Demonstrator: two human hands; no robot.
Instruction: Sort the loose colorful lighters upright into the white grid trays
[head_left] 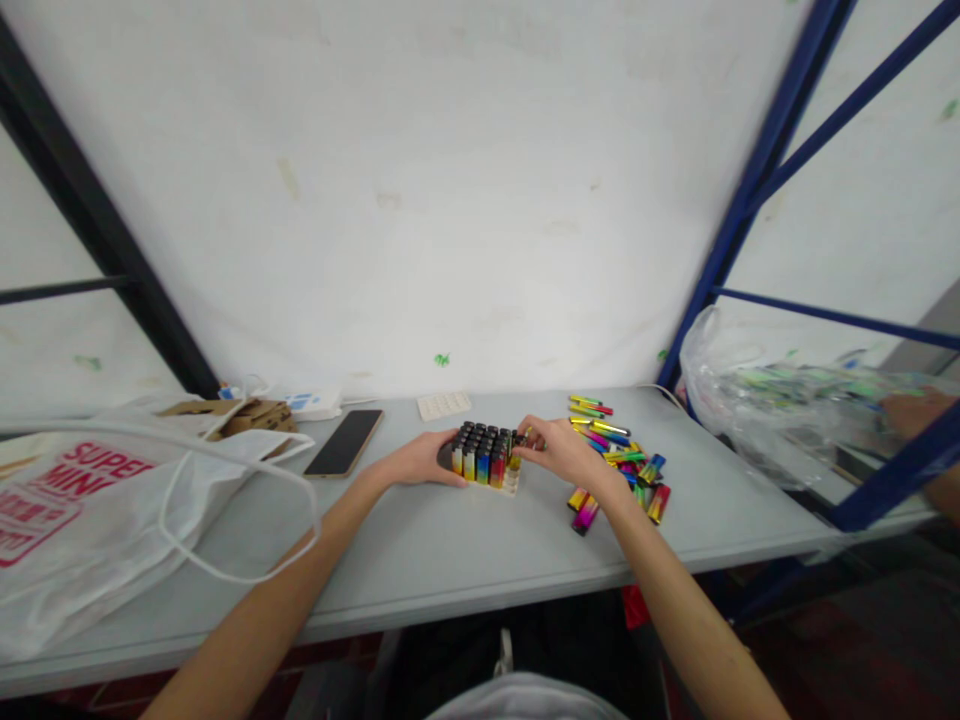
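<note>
Upright lighters (pixel 482 463) with black tops and shiny coloured bodies stand packed in rows in a white tray (pixel 511 484) with holes. My left hand (pixel 427 460) is closed round the left end of this block, thumb at the front corner, its other fingers partly hidden behind. At the right end, my right hand (pixel 551 447) pinches a lighter (pixel 517 441) by its top; the fingers hide part of it. Just right of that hand lies a loose pile of lighters (pixel 626 457) in yellow, green, blue, red and pink.
Near the wall lies a second white holed tray (pixel 443 405). A phone (pixel 345 443) rests to the left, beside a white plastic bag (pixel 112 510), a looped white cable (pixel 315 510) and cardboard (pixel 259 418). Past the blue frame (pixel 739 220), a clear bag (pixel 787 400) and another person's hand (pixel 919 415) show.
</note>
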